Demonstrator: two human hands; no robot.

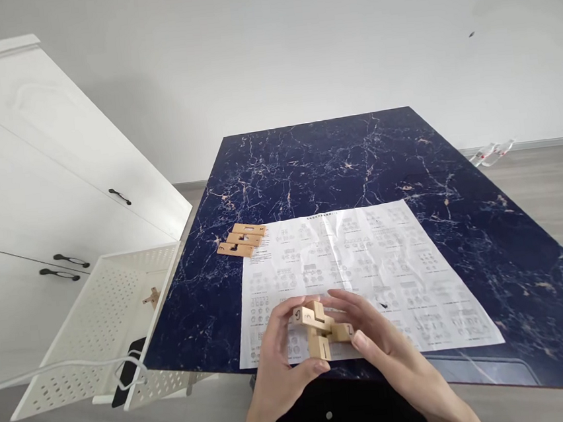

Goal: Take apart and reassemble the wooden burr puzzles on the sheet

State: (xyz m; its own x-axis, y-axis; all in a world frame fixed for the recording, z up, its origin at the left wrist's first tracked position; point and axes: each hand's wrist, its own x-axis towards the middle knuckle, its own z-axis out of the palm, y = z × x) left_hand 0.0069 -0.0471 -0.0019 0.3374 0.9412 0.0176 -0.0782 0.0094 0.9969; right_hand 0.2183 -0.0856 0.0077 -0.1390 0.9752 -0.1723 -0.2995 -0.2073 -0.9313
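Note:
A small wooden interlocking puzzle [319,330] of numbered notched bars is held over the near edge of a printed instruction sheet [366,262]. My left hand [277,370] grips it from the left, thumb under the lowest bar. My right hand [379,344] closes on it from the right, fingers curled over the top. Three loose wooden bars [242,239] lie side by side at the sheet's far left corner, out of reach of both hands.
The sheet lies on a dark blue marbled table [337,166]. A white perforated basket [98,321] stands left of the table with one wooden piece [152,296] and a dark object inside. White cabinets [34,182] stand further left. Clear plastic bottles [492,153] lie on the floor at far right.

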